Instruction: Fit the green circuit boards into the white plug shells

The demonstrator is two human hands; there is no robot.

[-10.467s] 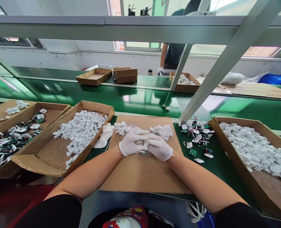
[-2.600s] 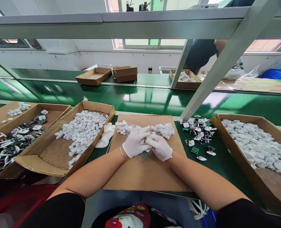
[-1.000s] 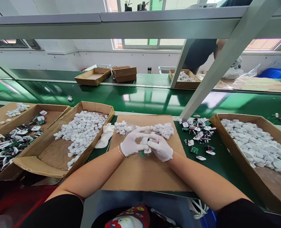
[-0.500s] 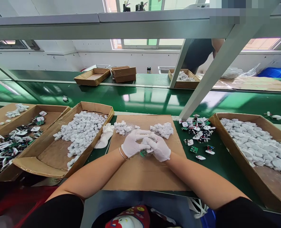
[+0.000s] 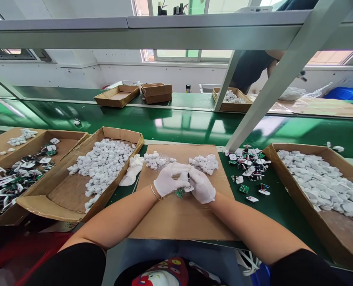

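While L hand (image 5: 167, 182) is curling its fingers (image 5: 176, 169) round a small white plastic piece (image 5: 186, 186) w/ a dark bit on top, R hand (image 5: 202, 186) is pressing in from the other side, fingers (image 5: 198, 178) closed on same piece; exact grip is partly hidden by the white gloves. A small green PCB (image 5: 180, 192) is sticking out just below L hand, seemingly attached to the piece, can't tell for sure. Both hands are hovering over a cardboard sheet (image 5: 179, 218) lying on a green conveyor belt (image 5: 170, 125). Two heaps of white plastic parts (image 5: 154, 160) (image 5: 204, 163) are sitting on the sheet, one either side, just past the fingertips. A white cloth or spare glove (image 5: 131, 171) is lying btwn sheet and a shallow cardboard tray (image 5: 117, 134) heaped w/ more white parts. Loose PCBs w/ white parts (image 5: 248, 169) are scattered on the belt to the R, beside a 2nd tray (image 5: 301, 146) of white parts. A bangle (image 5: 154, 192) is circling L wrist. Across the belt a co-worker (image 5: 251, 67) is standing behind the frame.
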